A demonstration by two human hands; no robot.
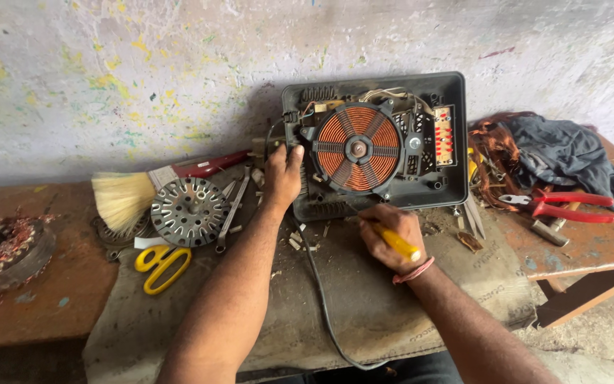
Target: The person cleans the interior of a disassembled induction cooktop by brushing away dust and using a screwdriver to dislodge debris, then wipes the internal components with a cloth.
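An opened induction cooker (456, 135) leans against the wall, its grey shell exposing a round copper coil (358, 149) and a small circuit board (443, 136). My left hand (282, 174) grips the cooker's left edge. Wrapped around a yellow-handled screwdriver (396, 242), my right hand (391, 238) has the tip pointing at the cooker's lower edge. A black power cord (321, 299) trails from the cooker toward me across the sackcloth.
Left of the cooker lie a brush with a red handle (126, 195), a round metal stator plate (190, 211), yellow scissors (161, 264) and a wound motor part (5, 249). Red pliers (563, 206), tangled copper wire (492, 153) and dark cloth (570, 156) sit right.
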